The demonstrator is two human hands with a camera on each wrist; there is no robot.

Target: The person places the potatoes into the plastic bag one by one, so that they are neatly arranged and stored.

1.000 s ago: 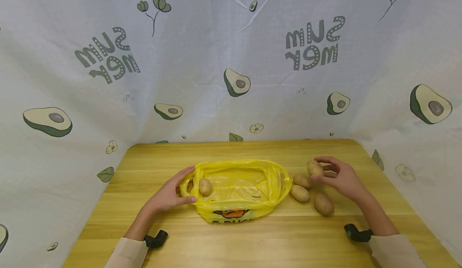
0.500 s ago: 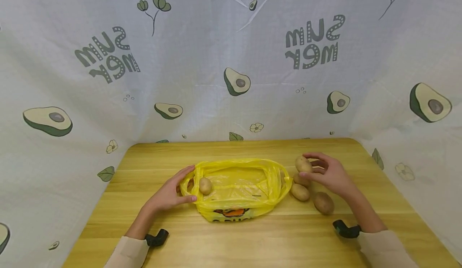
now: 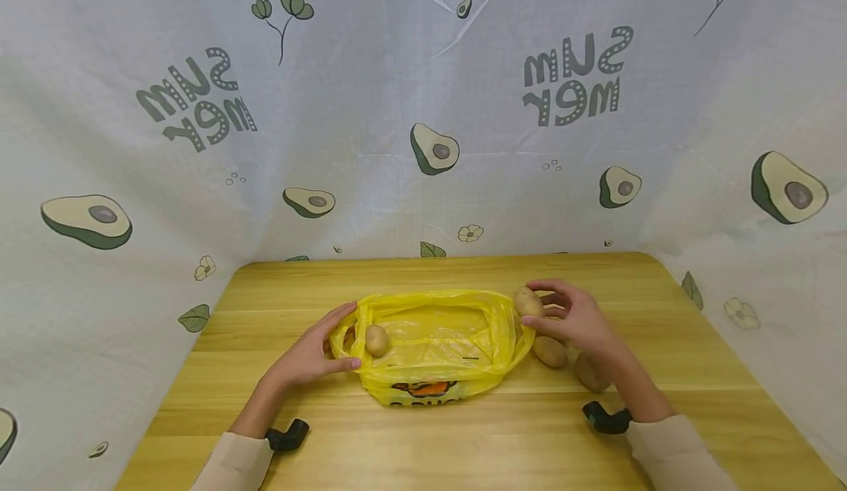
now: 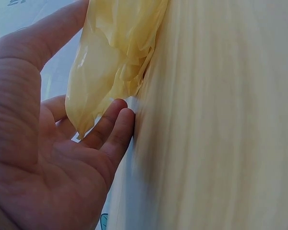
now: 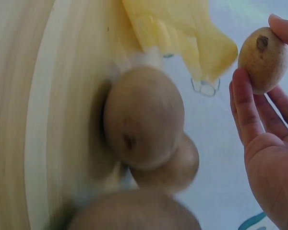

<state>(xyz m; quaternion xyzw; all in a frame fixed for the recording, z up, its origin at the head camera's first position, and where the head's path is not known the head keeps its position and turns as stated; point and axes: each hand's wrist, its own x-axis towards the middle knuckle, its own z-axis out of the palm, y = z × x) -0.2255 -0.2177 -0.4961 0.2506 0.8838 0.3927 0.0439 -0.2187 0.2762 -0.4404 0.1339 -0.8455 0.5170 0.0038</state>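
Observation:
A yellow plastic bag lies with its mouth spread wide on the table. My left hand holds the bag's left end, thumb at the front rim and fingers toward the back; the left wrist view shows the yellow plastic between them. Inside the bag, near that end, sits one potato. My right hand pinches another potato between thumb and fingers, raised beside the bag's right rim. In the right wrist view this held potato appears close to the yellow plastic.
Loose potatoes rest on the wooden table right of the bag: one potato by its handle, another potato partly under my right wrist. The right wrist view shows a third potato. A printed white curtain hangs behind.
My right hand has carried its potato leftward, from above the loose potatoes to the bag's right rim. The left hand and the bag have stayed about where they were.

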